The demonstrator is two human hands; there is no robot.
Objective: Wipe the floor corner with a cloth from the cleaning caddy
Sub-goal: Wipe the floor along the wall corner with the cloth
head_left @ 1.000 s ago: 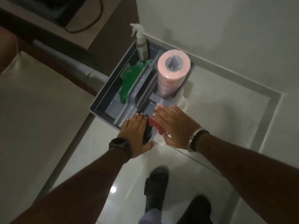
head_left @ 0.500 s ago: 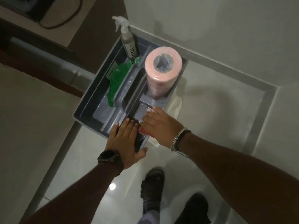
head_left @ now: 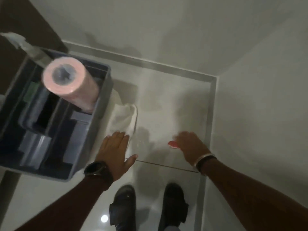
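Your right hand [head_left: 190, 144] grips a red cloth [head_left: 173, 144], poking out left of its fingers. Your left hand [head_left: 115, 150] is spread flat, fingertips touching a white cloth [head_left: 123, 117] beside the cleaning caddy [head_left: 101, 100].

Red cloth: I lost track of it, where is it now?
In the head view, the red cloth is under the right hand, over the floor right of the caddy.

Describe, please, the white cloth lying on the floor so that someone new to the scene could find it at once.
Start at the grey cleaning caddy on the left, with the pink roll standing in it. Against its right wall, on the pale floor tiles, lies the white cloth, crumpled, with the left hand at its near edge. It is the only white, soft thing there; the right hand holds something small and red.
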